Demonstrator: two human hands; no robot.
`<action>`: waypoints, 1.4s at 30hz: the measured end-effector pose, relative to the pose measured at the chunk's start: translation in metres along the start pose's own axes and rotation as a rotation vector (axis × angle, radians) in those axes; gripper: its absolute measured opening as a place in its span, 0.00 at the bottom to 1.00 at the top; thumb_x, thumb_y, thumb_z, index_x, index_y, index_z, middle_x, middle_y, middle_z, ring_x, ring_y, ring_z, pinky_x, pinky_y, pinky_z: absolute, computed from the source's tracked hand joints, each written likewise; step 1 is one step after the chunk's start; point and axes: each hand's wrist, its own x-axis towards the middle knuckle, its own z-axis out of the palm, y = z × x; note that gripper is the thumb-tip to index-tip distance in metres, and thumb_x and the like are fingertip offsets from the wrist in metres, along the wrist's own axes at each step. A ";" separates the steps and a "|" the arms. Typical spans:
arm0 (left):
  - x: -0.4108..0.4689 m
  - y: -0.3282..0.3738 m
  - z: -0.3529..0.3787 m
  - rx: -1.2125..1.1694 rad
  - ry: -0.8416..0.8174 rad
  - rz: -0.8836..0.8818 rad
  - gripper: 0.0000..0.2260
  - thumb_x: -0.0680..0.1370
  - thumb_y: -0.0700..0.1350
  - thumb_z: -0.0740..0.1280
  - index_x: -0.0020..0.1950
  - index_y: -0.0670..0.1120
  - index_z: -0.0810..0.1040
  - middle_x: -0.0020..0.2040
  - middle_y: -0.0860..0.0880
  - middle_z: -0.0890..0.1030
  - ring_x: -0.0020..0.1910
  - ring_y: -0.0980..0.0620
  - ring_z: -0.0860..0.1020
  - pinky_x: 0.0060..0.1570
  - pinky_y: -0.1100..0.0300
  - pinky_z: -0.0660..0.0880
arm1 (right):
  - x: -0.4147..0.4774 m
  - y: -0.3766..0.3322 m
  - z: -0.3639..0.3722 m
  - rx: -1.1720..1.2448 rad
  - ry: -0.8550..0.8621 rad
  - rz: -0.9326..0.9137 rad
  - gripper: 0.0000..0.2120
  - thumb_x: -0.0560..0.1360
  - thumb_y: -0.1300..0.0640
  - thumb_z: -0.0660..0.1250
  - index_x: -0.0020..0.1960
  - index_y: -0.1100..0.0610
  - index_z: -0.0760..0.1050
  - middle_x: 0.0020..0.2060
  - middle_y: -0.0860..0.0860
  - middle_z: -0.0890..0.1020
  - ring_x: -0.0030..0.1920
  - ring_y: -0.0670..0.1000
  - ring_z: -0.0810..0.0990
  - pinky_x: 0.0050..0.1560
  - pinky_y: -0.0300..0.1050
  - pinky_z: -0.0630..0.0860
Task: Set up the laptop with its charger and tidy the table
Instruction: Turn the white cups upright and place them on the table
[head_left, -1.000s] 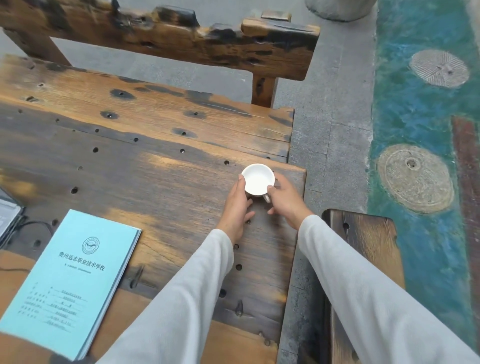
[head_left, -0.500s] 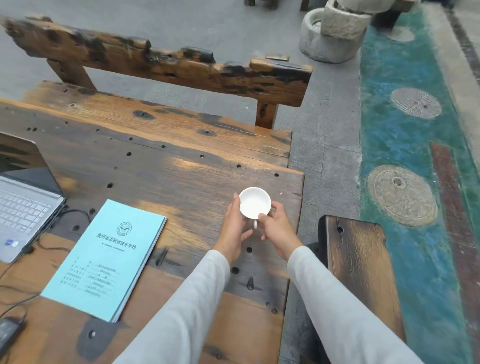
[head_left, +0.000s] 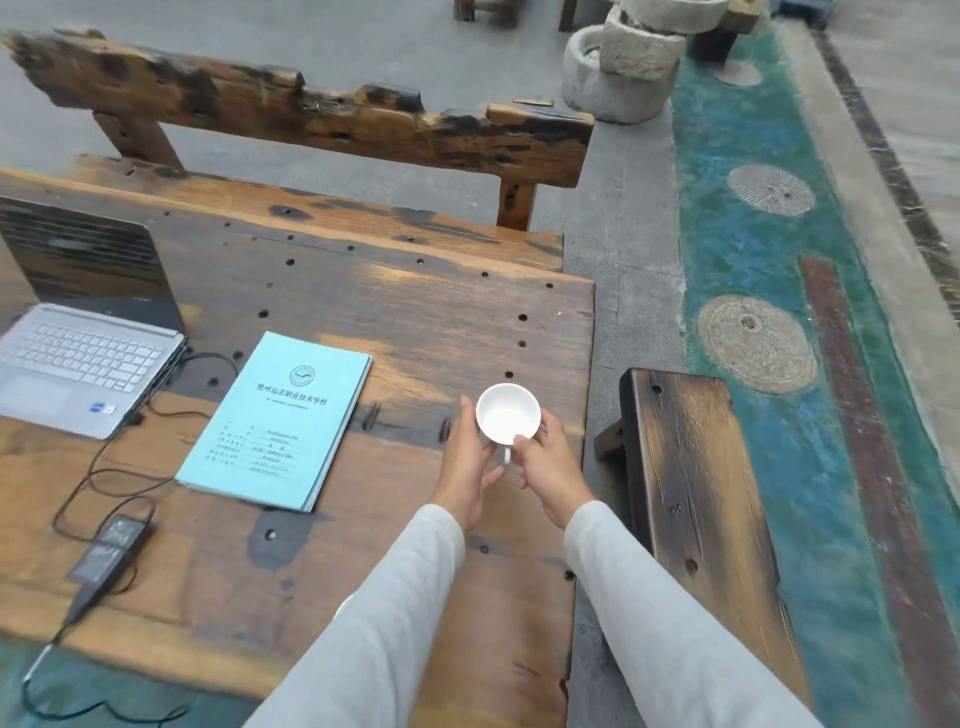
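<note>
A small white cup (head_left: 506, 415) with a handle is held between both hands near the table's right edge. My left hand (head_left: 466, 464) cups its left side with the fingers fairly straight. My right hand (head_left: 550, 465) curls around its right side and handle. An open silver laptop (head_left: 78, 358) stands at the far left of the wooden table (head_left: 415, 312). A black cable runs from the laptop to a black charger brick (head_left: 110, 545) near the front edge. A light blue booklet (head_left: 278, 418) lies between the laptop and the cup.
A rough wooden bench (head_left: 311, 114) stands behind the table, and another bench (head_left: 696, 493) is on the right. Stone troughs (head_left: 618, 67) sit on the paving at the back right. The charger's cable hangs over the table's front edge (head_left: 47, 670).
The view has swung left and back, so the laptop and charger brick have come into sight. Both hands have brought the cup nearer to me along the table's right side.
</note>
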 end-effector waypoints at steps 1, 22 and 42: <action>-0.010 -0.009 -0.008 0.000 0.001 -0.004 0.25 0.81 0.66 0.54 0.72 0.55 0.72 0.60 0.60 0.80 0.61 0.54 0.78 0.68 0.44 0.71 | -0.013 0.009 0.002 0.018 0.002 0.003 0.22 0.76 0.60 0.62 0.66 0.42 0.67 0.61 0.44 0.79 0.52 0.50 0.83 0.25 0.37 0.71; -0.128 -0.143 -0.135 0.174 -0.014 -0.163 0.05 0.81 0.58 0.63 0.57 0.63 0.73 0.62 0.53 0.81 0.59 0.54 0.81 0.44 0.57 0.82 | -0.162 0.168 0.052 0.019 0.064 0.253 0.21 0.79 0.59 0.64 0.69 0.45 0.66 0.61 0.45 0.79 0.58 0.55 0.82 0.35 0.39 0.73; -0.118 -0.174 -0.167 0.271 0.023 -0.185 0.18 0.82 0.59 0.60 0.71 0.60 0.67 0.61 0.52 0.80 0.54 0.48 0.84 0.52 0.42 0.82 | -0.194 0.193 0.066 -0.006 0.023 0.342 0.25 0.79 0.60 0.64 0.71 0.45 0.62 0.63 0.45 0.78 0.57 0.51 0.83 0.38 0.43 0.82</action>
